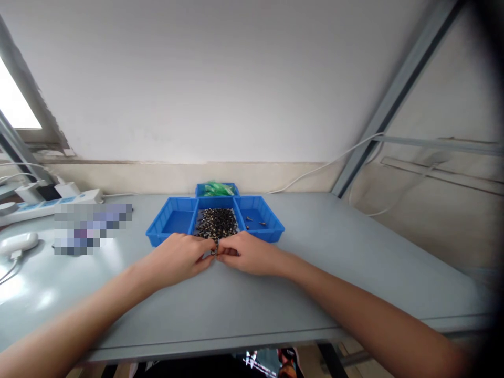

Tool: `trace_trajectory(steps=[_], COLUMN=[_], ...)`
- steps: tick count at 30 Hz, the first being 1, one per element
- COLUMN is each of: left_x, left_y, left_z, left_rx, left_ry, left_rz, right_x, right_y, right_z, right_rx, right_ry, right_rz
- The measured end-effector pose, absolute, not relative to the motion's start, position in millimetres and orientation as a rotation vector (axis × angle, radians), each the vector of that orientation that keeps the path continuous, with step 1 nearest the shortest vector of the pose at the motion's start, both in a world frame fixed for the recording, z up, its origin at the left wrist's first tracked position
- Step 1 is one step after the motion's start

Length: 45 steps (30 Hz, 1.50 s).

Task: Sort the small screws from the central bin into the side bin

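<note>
My left hand (185,257) and my right hand (248,253) meet at the front edge of the middle blue bin (216,201). Both are closed in a pinch, fingertips almost touching. Between them is a small dark, shiny metal part (214,248), partly hidden by the fingers; its exact shape is too small to make out. Behind the fingertips, a heap of small screw-like metal parts (217,222), dark and brass-coloured, fills the middle bin. In the right blue bin (271,211) lie several similar loose pieces (262,223). The left blue bin (173,214) shows its bare bottom.
A fourth blue bin (198,190) with green plastic bags (217,189) stands at the back. On the left of the grey table (354,257) are a power strip (51,206), a blurred-out flat object (92,230) and a white case (19,242) with a cable. A metal post (362,136) rises at right.
</note>
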<state>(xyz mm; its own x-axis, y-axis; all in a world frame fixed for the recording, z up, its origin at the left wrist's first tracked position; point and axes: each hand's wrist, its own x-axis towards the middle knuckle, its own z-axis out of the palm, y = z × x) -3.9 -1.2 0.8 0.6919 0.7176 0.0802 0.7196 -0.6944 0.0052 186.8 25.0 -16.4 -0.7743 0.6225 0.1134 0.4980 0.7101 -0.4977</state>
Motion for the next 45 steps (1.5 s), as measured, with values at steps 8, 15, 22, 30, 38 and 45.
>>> trace_trajectory(steps=[8,15,22,30,38,45], left_x=[-1.8,-2.0,-1.3,-2.4,-1.8,-2.4], left_y=[-3.3,-3.9,-4.1,-2.7,-3.2,-2.3], left_z=[5.6,5.3,6.3,3.5,3.0,0.9], left_rx=[-2.908,-2.913,-2.925,-2.901,-2.901,-2.895], left_ry=[-1.228,-1.233,-1.235,-1.25,-1.25,-1.23], left_rz=[-0.122,-0.13,-0.131,-0.083,-0.071,-0.066], right_x=[186.6,187.5,187.5,187.6,187.9,187.4], right_y=[23.3,23.5,25.2,23.0,22.5,22.2], right_z=[-17.6,-18.5,-20.4,-16.2,-14.8,-14.2], right_rx=[-0.895,-0.864,-0.833,-0.855,-0.839,-0.796], right_ry=[-2.665,-2.688,-2.707,-2.724,-2.688,-2.688], right_rz=[0.65,0.58,0.562,0.465,0.531,0.511])
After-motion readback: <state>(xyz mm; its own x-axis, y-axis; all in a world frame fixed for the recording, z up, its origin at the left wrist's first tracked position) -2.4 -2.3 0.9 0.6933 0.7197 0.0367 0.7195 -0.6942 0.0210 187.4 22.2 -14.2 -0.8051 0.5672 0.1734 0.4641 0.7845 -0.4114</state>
